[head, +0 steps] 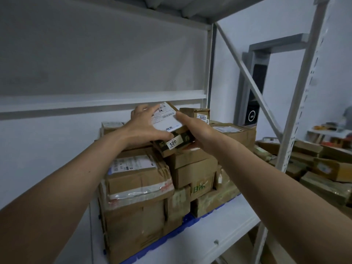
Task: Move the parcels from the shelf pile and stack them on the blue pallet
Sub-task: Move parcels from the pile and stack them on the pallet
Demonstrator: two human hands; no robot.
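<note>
A small brown parcel (176, 141) with a white shipping label on top and a "120" sticker on its side sits tilted at the top of the stack. My left hand (145, 126) grips its left side, fingers spread over the top edge and thumb at the near edge. My right hand (193, 128) holds its right side, with the fingertips hidden beneath. Below it, several cardboard parcels (139, 180) are stacked on the blue pallet (187, 222), whose edge shows under the boxes. Another parcel marked "5003" (196, 113) stands just behind.
A white metal shelf frame surrounds the view: a horizontal beam (102, 101) just above the stack, an upright post (297, 119) and a diagonal brace (247, 77) at right. A loose pile of parcels (323, 168) lies beyond the post. A white ledge (219, 233) runs below the pallet.
</note>
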